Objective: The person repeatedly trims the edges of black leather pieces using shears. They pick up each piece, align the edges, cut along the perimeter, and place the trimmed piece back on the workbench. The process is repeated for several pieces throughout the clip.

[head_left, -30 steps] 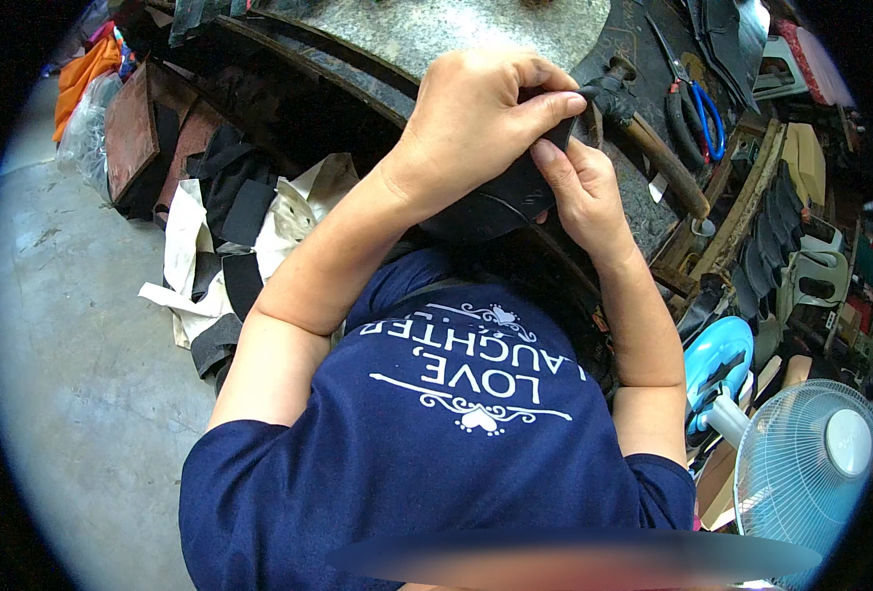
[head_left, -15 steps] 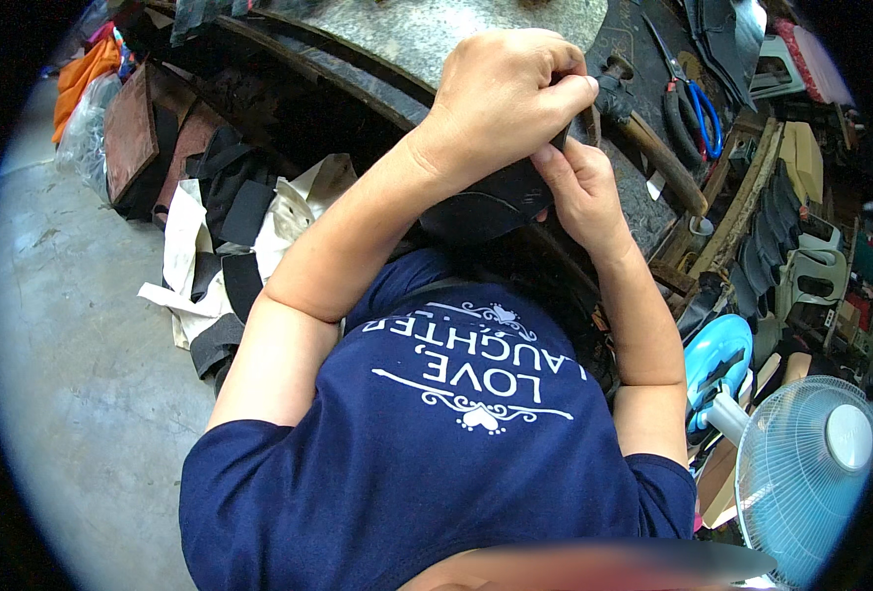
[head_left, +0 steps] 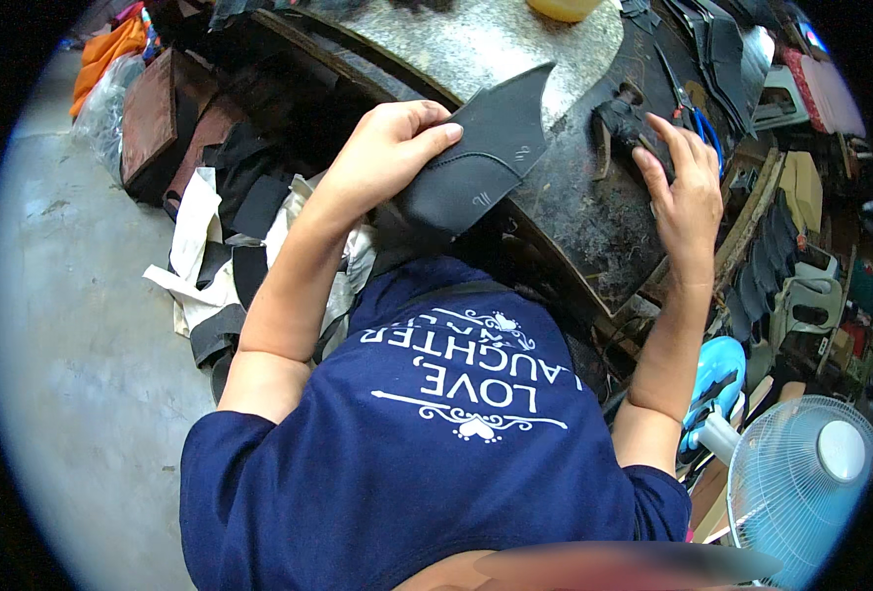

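Cluttered workshop, grey floor (head_left: 82, 345) on the left, bluish fan (head_left: 801, 483) at lower right. Dark workbench (head_left: 594, 241) up front, scuffed, with a pale speckled slab (head_left: 496, 44) on it and part of a yellow container (head_left: 565, 8) at the picture's top edge.

On my remote feed I've got the left hand (head_left: 387, 148) pinching a black sheet piece (head_left: 491, 143) by its left edge: thumb on top, the other fingers curled and partly hidden, grip closed on it. Piece is at the bench's near edge, lower end out past that edge, pointed tip up toward the slab. I see a curved seam across it and small pale marks. Can't tell if it touches the bench.

Right hand (head_left: 688, 182): fingers parted and bent, thumb apart, I see nothing gripped. It's over the hammer (head_left: 619, 108), covering most of the handle; contact, I can't tell. Scissors (head_left: 667, 74) just beyond, blue handle partly behind the fingers.

Left of the person I note white and black scraps (head_left: 196, 222), a clear plastic bag (head_left: 109, 108), orange cloth (head_left: 106, 54).
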Demonstrator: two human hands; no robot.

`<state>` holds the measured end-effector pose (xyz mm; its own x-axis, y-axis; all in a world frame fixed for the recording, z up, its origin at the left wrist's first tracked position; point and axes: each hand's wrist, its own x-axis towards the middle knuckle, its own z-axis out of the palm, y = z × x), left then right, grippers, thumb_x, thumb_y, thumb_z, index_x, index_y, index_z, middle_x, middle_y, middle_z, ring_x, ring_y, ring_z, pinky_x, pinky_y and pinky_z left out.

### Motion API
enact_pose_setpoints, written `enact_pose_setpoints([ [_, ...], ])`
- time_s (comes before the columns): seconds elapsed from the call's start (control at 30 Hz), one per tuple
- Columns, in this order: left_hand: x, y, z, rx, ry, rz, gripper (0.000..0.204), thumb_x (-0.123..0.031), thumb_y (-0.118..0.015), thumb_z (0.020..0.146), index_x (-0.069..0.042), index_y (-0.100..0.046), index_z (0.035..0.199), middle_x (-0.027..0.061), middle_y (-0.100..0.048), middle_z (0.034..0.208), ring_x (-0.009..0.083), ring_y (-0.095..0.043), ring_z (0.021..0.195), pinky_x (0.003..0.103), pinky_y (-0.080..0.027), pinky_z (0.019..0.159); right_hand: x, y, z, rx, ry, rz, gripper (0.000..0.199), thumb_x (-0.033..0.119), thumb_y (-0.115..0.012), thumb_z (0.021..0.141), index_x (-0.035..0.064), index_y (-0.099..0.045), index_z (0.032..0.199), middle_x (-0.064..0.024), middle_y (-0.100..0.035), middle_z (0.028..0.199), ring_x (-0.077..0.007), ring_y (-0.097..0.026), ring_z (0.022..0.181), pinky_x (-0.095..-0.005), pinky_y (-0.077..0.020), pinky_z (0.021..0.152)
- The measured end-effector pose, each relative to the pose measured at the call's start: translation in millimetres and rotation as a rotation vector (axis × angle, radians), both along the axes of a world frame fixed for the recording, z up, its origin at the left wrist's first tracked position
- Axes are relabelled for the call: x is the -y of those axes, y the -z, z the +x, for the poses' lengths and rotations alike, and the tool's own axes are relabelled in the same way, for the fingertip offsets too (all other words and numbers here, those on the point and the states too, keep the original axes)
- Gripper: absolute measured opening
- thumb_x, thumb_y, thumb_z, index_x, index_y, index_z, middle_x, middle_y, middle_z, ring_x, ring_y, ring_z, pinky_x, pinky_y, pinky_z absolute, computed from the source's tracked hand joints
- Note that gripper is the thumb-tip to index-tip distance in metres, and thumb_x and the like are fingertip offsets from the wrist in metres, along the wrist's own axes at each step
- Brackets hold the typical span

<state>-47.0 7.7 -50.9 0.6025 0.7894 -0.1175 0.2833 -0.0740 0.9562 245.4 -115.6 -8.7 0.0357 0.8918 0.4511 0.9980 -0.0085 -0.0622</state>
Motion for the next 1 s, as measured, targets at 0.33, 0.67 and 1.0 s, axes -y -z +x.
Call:
enact_pose_setpoints([
  [0.33, -2.1, 2.1, 4.0, -0.016, 0.001, -0.080, 0.027, -0.020, -0.062, 0.092, 0.006, -0.067, 0.097, 0.0025, -0.066, 0.080, 0.0078, -0.059, 0.070, 0.024, -0.049, 0.067, -5.6, -3.7, -0.3, -1.026, 0.000, 0.117, 0.035, 0.030, -0.060, 0.096, 0.0134, -0.063, 0.126, -0.0096, -0.071, 0.098, -0.0255, -0.069, 0.080, -0.0333, -0.0521, 0.070],
  [0.67, 1.9, 3.1, 4.9, 0.030, -0.033, -0.096, 0.029, -0.021, -0.061, 0.088, 0.006, -0.069, 0.094, 0.0107, -0.069, 0.075, 0.0129, -0.063, 0.069, 0.029, -0.051, 0.068, -32.9, -26.0, -40.1, -0.398, 0.062, 0.009, 0.033, 0.036, -0.061, 0.094, 0.0225, -0.066, 0.124, -0.0081, -0.073, 0.102, -0.0218, -0.070, 0.076, -0.0313, -0.0531, 0.067],
  [1.0, -3.8, 7.3, 9.4, -0.044, 0.016, -0.085, 0.025, -0.018, -0.061, 0.092, 0.006, -0.067, 0.096, 0.0029, -0.067, 0.082, 0.0079, -0.059, 0.071, 0.024, -0.049, 0.066, -23.9, -18.0, -55.8, -0.307, -0.096, 0.015, 0.031, 0.032, -0.064, 0.092, 0.0189, -0.068, 0.120, -0.0100, -0.071, 0.100, -0.0258, -0.070, 0.082, -0.0325, -0.0539, 0.070],
])
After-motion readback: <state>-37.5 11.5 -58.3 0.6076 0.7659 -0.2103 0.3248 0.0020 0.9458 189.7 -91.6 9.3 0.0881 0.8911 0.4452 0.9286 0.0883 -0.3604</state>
